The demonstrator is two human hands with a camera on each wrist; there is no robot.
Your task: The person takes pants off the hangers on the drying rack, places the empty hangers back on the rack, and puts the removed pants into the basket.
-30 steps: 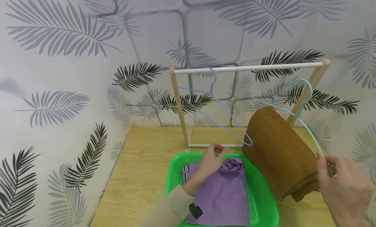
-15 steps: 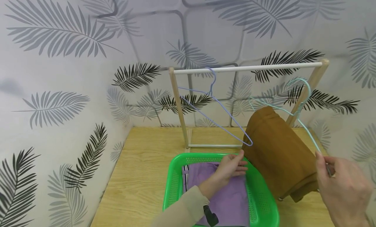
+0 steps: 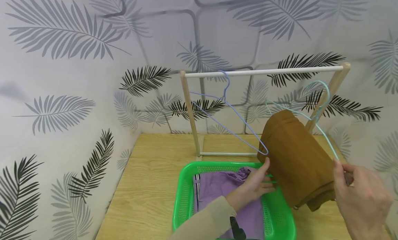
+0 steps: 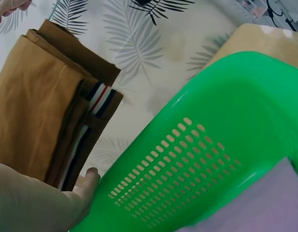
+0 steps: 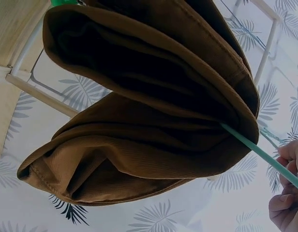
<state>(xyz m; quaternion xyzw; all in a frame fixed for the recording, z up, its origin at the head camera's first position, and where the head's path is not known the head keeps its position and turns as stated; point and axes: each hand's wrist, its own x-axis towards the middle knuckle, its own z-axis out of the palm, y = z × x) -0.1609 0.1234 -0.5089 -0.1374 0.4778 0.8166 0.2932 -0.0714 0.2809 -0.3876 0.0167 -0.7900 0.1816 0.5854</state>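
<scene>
My right hand (image 3: 362, 195) pinches the lower corner of a mint-green hanger (image 3: 324, 138). Folded brown trousers (image 3: 295, 160) drape over that hanger, and in the right wrist view its bar (image 5: 260, 152) passes into their fold. In the left wrist view a band with navy, white and red stripes shows along one edge of the trousers (image 4: 37, 106). My left hand (image 3: 250, 188) is at the trousers' lower left side, fingers extended over the basket's edge; whether it touches the cloth is hard to tell. A green basket (image 3: 178, 198) beneath it holds a folded purple garment (image 3: 214, 184).
A rack with a white top bar (image 3: 264, 72) and wooden posts stands at the back of the wooden table (image 3: 146, 178). From its bar hangs a lilac hanger (image 3: 239, 117), whose lower corner comes close to the trousers. Leaf-patterned wall (image 3: 62, 95) lies behind.
My left hand has moved right, from over the purple garment to the brown trousers' side, and its fingers have straightened. My right hand keeps holding the mint-green hanger almost still.
</scene>
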